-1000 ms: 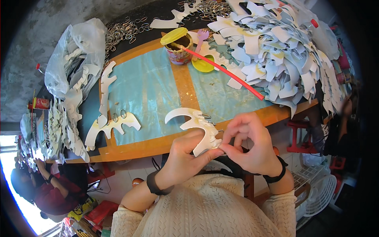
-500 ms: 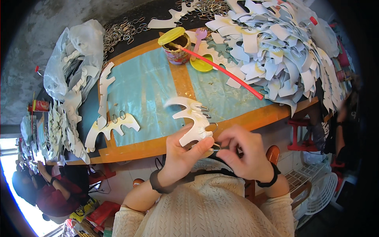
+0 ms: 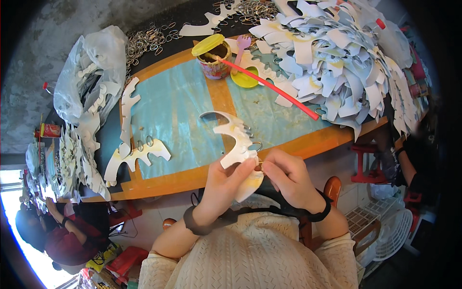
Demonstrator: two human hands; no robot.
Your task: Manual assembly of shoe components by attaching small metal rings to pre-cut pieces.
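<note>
Near the table's front edge, my left hand (image 3: 220, 187) pinches a curved white piece (image 3: 236, 147) with pointed tabs, its lower end hanging below my thumb. Several metal rings (image 3: 257, 146) sit along its right edge, where tabs are folded over. My right hand (image 3: 290, 179) is closed, thumb and fingers pressed together around a metal ring (image 3: 261, 165) at that edge; fingers partly hide the ring. Farther left, another toothed white piece (image 3: 139, 158) with rings lies on the blue sheet (image 3: 173, 101), touching a white strip (image 3: 128, 108).
An open tub (image 3: 215, 70) stands beyond my hands, a red-handled stick (image 3: 276, 87) leaning out over its yellow lid (image 3: 246, 78). A large heap of white pieces (image 3: 332, 67) fills the right. Loose rings (image 3: 147, 42) and a plastic bag (image 3: 91, 58) lie left. Another person (image 3: 67, 236) works far left.
My right hand has come left against the white piece, its fingers closing together. The piece has tilted, and more of its lower end shows below my left hand.
</note>
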